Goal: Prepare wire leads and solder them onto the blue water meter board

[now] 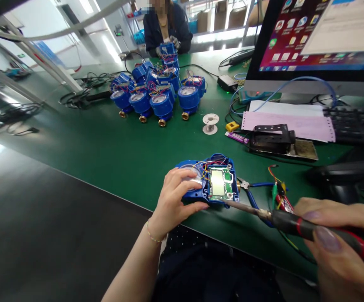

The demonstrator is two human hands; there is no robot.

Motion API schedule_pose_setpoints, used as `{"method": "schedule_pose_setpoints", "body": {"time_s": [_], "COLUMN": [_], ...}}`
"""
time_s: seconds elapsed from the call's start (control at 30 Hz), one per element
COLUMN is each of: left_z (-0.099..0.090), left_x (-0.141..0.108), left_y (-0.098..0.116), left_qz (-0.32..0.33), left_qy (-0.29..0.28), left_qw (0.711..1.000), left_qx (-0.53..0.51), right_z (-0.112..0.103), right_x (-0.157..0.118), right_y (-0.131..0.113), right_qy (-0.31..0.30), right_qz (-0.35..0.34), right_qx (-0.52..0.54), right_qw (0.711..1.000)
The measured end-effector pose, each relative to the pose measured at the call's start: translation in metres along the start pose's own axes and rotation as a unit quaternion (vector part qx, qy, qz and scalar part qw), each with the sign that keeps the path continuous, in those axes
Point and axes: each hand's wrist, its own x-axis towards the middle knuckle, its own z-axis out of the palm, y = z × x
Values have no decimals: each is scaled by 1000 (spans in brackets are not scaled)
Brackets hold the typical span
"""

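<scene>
On the green table near its front edge lies a blue water meter (234, 180), its electronics compartment uncovered. Inside show a green circuit board (229, 178) with a pale display and thin coloured wires. My left hand (177, 193) grips the meter's round dial end, fingers over the dial and thumb along the near side. With closed fingers, my right hand (342, 235) holds a soldering iron (287, 221) by its black and red handle. The iron's tip reaches the board's near edge; whether it touches cannot be told. Blue-handled cutters (260, 184) lie beside the meter, partly behind the iron.
Several blue water meters (163, 105) stand farther back, before a person (182, 25) handling one. A solder spool (210, 123), a soldering iron stand (271, 140), papers (282, 121), a keyboard (354, 123) and a monitor (314, 86) are around the right. Clip leads (276, 191) lie near my right hand.
</scene>
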Motion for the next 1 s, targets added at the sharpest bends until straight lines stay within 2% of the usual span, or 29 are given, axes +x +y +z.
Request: {"method": "schedule_pose_setpoints", "body": {"time_s": [0.07, 0.2, 0.27, 0.63, 1.0], "left_z": [2, 2, 2, 0, 1], "left_x": [1, 3, 4, 3, 3], "left_y": [0, 2, 3, 4, 4], "left_qz": [-3, -14, -19, -22, -26], "left_qy": [8, 2, -6, -12, -18], "left_qw": [1000, 1000, 1000, 1000, 999], "left_qx": [6, 15, 18, 18, 16], "right_z": [4, 1, 0, 8, 16], "right_x": [7, 20, 24, 41, 43], "right_y": [-2, 13, 22, 35, 49], "right_qy": [0, -95, -96, -139, -105], "right_qz": [-9, -102, -115, -59, 12], "right_qx": [-16, 29, 61, 96, 135], "right_qw": [1000, 990, 987, 984, 985]}}
